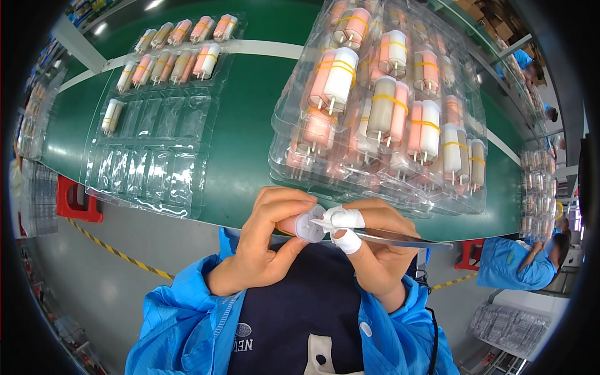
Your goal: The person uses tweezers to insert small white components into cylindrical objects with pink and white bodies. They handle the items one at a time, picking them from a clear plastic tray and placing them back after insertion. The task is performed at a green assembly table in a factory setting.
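Note:
In front of my chest, my left hand is closed around a pink cylinder with a pale translucent end cap; a bit of yellow band shows under the fingers. My right hand, with white tape on the thumb and a finger, pinches metal tweezers. Their pointed tip is at the face of the cap, and the back end sticks out to the right. Whether the tip grips anything is too small to tell. How many cylinders sit in my left hand is hidden by the fingers.
A clear plastic tray at left holds several banded cylinder pairs in its far rows. Stacked clear trays at right hold pink, white and grey pairs. Both rest on a green bench. Red stools and a co-worker are beyond.

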Action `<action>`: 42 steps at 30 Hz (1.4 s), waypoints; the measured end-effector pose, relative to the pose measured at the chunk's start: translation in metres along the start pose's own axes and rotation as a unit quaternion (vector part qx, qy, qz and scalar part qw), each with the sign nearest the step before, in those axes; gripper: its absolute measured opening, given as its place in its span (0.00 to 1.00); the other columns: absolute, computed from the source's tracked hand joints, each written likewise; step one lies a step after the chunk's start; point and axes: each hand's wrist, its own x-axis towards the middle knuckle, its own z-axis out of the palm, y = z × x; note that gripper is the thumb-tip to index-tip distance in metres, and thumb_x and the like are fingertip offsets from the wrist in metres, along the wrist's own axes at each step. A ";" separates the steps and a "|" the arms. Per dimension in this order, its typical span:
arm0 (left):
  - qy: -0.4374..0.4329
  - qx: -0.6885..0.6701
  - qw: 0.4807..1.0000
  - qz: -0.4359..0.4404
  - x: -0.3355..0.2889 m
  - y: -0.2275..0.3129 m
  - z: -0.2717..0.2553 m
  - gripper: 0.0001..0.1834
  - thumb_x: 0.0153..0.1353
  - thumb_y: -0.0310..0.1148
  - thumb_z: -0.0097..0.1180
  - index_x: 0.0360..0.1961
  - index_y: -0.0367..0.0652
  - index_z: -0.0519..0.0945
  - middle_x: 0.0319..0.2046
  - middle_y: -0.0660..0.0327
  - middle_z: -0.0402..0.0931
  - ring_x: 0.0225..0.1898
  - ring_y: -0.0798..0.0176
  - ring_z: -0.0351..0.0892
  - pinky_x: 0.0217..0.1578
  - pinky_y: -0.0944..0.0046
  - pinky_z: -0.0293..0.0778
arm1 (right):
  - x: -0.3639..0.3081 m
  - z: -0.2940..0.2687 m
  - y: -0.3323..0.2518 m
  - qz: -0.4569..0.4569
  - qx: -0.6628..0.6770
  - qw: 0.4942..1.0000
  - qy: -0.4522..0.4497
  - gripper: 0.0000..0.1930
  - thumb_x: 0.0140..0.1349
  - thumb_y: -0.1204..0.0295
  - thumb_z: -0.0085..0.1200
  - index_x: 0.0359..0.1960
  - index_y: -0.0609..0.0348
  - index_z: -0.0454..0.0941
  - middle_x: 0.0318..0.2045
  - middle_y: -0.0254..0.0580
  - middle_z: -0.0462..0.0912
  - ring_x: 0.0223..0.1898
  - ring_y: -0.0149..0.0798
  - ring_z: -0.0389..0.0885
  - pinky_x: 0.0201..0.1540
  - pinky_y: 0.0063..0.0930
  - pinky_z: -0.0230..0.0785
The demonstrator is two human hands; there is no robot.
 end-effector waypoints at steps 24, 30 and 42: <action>0.007 0.008 1.000 0.006 -0.001 -0.001 -0.001 0.23 0.57 0.24 0.60 0.52 0.31 0.68 0.49 0.43 0.69 0.50 0.53 0.70 0.48 0.59 0.71 | -0.001 0.001 0.007 0.005 0.029 1.000 0.000 0.10 0.51 0.81 0.62 0.37 0.66 0.81 0.32 0.51 0.83 0.33 0.38 0.83 0.35 0.25 0.75; 0.010 0.027 0.999 0.014 0.001 0.001 -0.002 0.23 0.57 0.28 0.60 0.52 0.28 0.72 0.48 0.43 0.71 0.49 0.52 0.71 0.43 0.62 0.73 | -0.001 -0.001 0.008 0.002 0.032 0.999 -0.007 0.09 0.52 0.82 0.61 0.37 0.66 0.81 0.32 0.50 0.83 0.33 0.38 0.84 0.35 0.25 0.75; 0.028 0.064 0.997 -0.025 0.007 0.013 -0.001 0.28 0.43 0.16 0.61 0.51 0.30 0.75 0.46 0.47 0.73 0.44 0.48 0.73 0.39 0.59 0.72 | 0.008 0.001 0.005 -0.006 -0.028 0.999 -0.036 0.08 0.52 0.82 0.60 0.34 0.67 0.80 0.29 0.49 0.82 0.29 0.39 0.82 0.32 0.25 0.73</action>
